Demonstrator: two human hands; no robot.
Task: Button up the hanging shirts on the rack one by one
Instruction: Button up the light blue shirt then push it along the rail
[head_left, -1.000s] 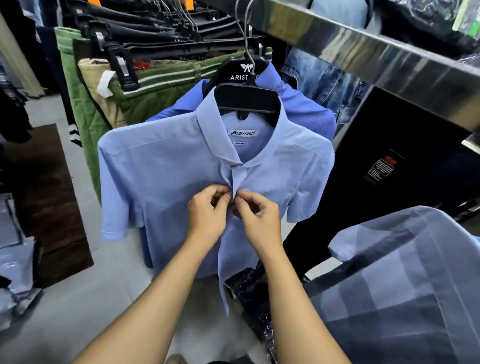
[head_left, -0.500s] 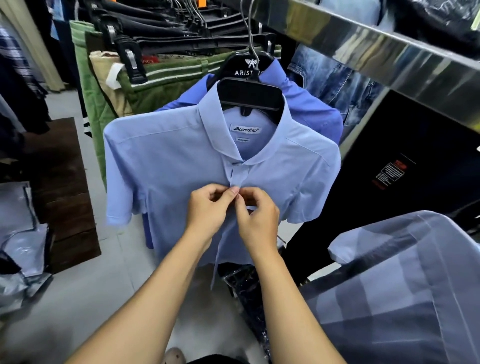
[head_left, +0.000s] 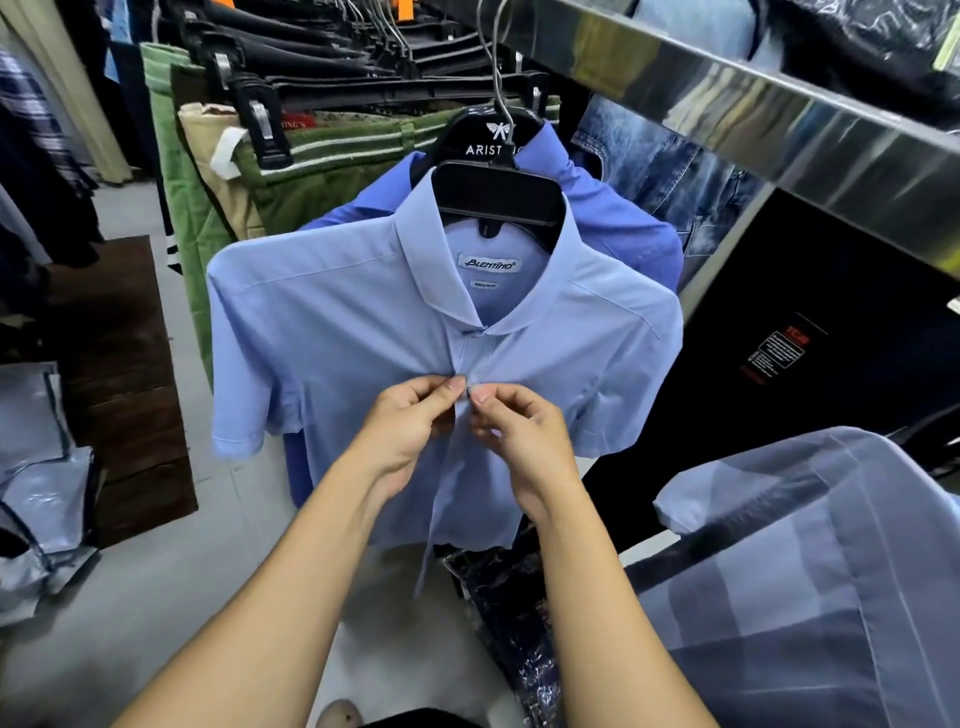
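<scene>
Far left on my feed there's some crumpled plastic packaging (head_left: 36, 467) on the floor next to a dark wooden board (head_left: 124, 384), then a row of trousers on clip hangers – green trousers (head_left: 179, 171) and a beige pair (head_left: 218, 166) are the ones I can make out best. Moving in, the light blue shirt (head_left: 332, 322) hangs front and centre on a black hanger (head_left: 496, 195), hooked over the shiny metal rail (head_left: 753, 104) that runs off to the upper right. The collar is closed at the top, and below my hands the front hangs open in a narrow gap. My left hand (head_left: 410, 431) and right hand (head_left: 524, 441) are right up against each other at chest height on the placket, each one pinching its edge of the fabric between thumb and forefinger – I can't actually see the button under the fingertips. Directly behind hangs a darker blue shirt (head_left: 618, 228) on a second hanger with white lettering. Right of that, some denim (head_left: 670, 176), and at the bottom right a checked shirt (head_left: 810, 571) close to the camera.
</scene>
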